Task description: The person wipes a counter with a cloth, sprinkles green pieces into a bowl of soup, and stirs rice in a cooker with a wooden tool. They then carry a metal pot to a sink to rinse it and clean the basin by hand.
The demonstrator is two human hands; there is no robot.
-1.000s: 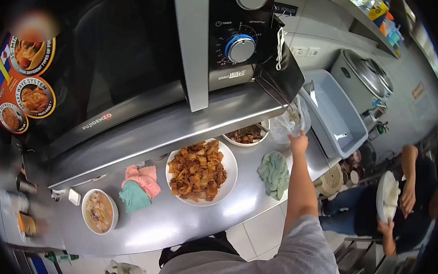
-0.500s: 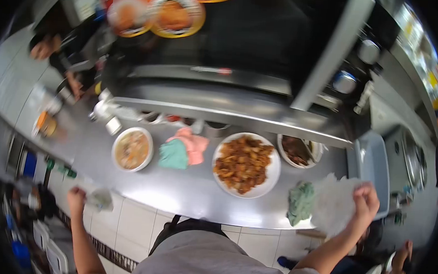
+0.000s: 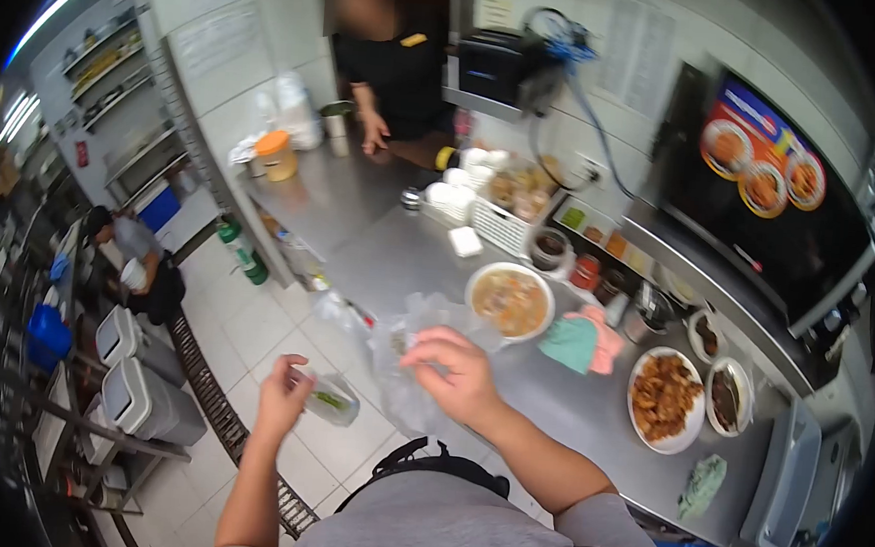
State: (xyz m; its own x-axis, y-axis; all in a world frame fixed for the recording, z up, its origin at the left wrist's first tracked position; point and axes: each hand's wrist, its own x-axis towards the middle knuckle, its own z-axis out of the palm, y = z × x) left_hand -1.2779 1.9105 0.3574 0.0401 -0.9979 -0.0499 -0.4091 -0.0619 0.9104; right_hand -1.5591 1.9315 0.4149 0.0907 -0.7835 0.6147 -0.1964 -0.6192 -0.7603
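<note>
My left hand (image 3: 284, 400) is closed on a small clear bag (image 3: 334, 405) with something green inside; it hangs over the floor in front of the counter. My right hand (image 3: 456, 375), at the counter's front edge, pinches a thin see-through plastic bag (image 3: 425, 318) that spreads out limp around the fingers. Just beyond that hand stands a white bowl of soup-like food (image 3: 509, 300). Beside the bowl lie a teal cloth (image 3: 568, 342) and a pink cloth (image 3: 606, 336).
Rightward on the steel counter (image 3: 549, 421) are a plate of browned food (image 3: 665, 400), a bowl of dark food (image 3: 726, 396) and a green cloth (image 3: 702, 485). A person (image 3: 394, 80) stands across the counter; another (image 3: 137, 265) is far left, near grey bins (image 3: 139, 396).
My view has swung left. My right hand has carried the clear plastic bag from the counter's right end to the left, near the soup bowl. My left hand still holds the small bag.
</note>
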